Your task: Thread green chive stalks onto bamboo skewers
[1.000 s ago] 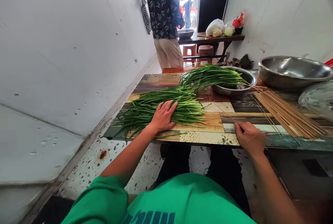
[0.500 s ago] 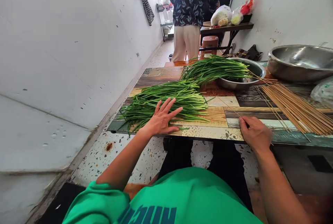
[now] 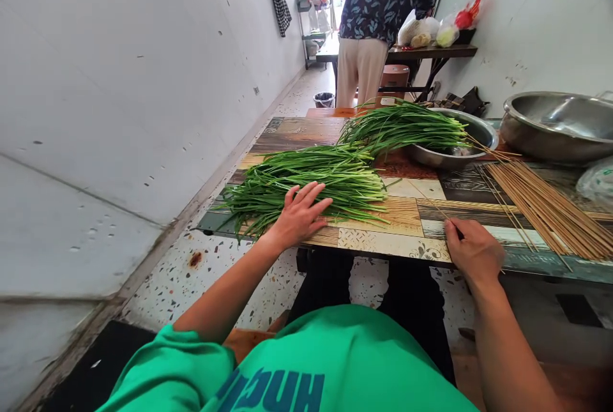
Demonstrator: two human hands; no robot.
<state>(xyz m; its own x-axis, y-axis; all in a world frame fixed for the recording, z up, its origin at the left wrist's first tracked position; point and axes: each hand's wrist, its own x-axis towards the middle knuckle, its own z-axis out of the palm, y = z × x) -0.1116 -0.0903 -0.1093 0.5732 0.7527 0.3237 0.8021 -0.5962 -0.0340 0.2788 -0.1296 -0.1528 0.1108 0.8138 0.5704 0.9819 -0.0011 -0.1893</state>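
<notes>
My left hand [image 3: 302,214] rests palm down with fingers spread on the near edge of a pile of garlic chives [image 3: 311,175]. The chives lie sideways, leafy tips left and pale cut ends right. Near the table's front edge, my right hand [image 3: 474,247] is closed around a thin bamboo skewer [image 3: 430,201], whose point reaches up and left toward the stems. Further back, a second bunch of chives [image 3: 407,124] lies partly over the rim of a steel bowl [image 3: 484,149]. To the right of my right hand, many bamboo skewers [image 3: 550,201] are fanned out on the table.
A wide steel basin [image 3: 536,140] and a plastic bag [image 3: 598,181] stand at the right of the patterned table [image 3: 292,128]. Beyond it a person in a dark patterned top [image 3: 378,0] stands at another table [image 3: 454,52]. A white wall [image 3: 143,92] runs along the left.
The view has shifted slightly. My left hand's fingers have drawn a little closer together on the chives; my right hand keeps its hold on the skewer. The person behind has shifted a little.
</notes>
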